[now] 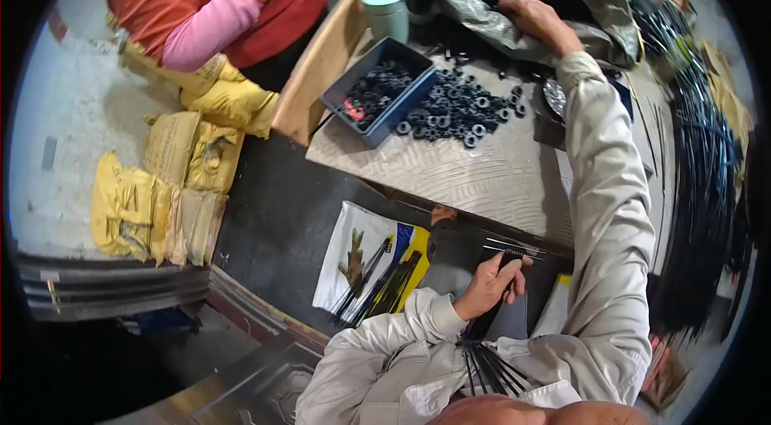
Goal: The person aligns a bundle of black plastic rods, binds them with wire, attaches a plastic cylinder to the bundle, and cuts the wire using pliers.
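Two hands: the person's left hand (490, 284) is low, near the lap; the right hand (536, 19) is far up, at the sack (478, 3).
Left grip: the fingers are curled around a bunch of thin black sticks (488, 369). Some tips poke out past the fingers, and the long ends fan out below the wrist.
Right grip: the hand is at the mouth of the sack, over its dark inside. The fingertips are hard to see, so I cannot tell if they hold anything.
Sack: grey-green, crumpled, at the far side of the table (474, 164).
Tub: a blue-grey tub (399, 109) sits tilted to the eye on the table, with small black bits and a few red ones (353, 109) in it.
Rings: a pile of little black rings (466, 112) lies loose just beside the tub.
Cup: a pale green cup (385, 17) stands behind the tub.
Floor bag: a white and yellow bag (331, 252) lies flat, with more black rods (381, 288) on it.
Right side: a big bundle of long dark rods (699, 184).
Far left: yellow sacks (124, 208), and another person (281, 7) in red with a pink sleeve.
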The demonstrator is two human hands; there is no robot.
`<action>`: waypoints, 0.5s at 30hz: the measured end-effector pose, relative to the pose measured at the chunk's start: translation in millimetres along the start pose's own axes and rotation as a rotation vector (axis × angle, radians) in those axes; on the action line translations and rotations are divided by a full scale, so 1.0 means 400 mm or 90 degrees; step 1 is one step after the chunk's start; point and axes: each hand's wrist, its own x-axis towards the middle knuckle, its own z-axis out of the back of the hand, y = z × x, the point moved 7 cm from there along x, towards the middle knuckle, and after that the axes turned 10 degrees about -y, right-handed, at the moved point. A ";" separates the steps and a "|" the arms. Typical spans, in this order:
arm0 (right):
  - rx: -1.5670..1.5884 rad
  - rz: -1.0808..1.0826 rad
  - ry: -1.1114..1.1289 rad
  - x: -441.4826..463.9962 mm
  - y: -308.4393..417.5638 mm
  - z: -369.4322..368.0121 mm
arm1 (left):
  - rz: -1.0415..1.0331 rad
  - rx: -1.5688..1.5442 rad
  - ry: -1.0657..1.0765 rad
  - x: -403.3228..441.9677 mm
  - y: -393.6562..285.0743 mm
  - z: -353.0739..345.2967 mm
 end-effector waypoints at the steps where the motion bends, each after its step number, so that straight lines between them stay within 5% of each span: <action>1: -0.031 -0.022 -0.007 0.003 -0.009 0.003 | 0.007 0.006 -0.001 0.000 0.003 0.000; 6: -0.084 -0.036 0.106 -0.007 0.002 -0.001 | 0.005 0.016 -0.020 -0.007 0.005 0.004; 8: -0.110 0.091 -0.075 0.006 -0.027 -0.031 | -0.006 0.017 -0.017 -0.002 0.001 0.005; 10: -0.120 -0.021 0.056 0.018 0.013 0.006 | 0.001 -0.010 0.003 -0.003 0.007 0.000; 15: -0.138 -0.064 0.027 0.011 0.003 0.009 | -0.022 0.000 0.001 -0.011 0.003 0.005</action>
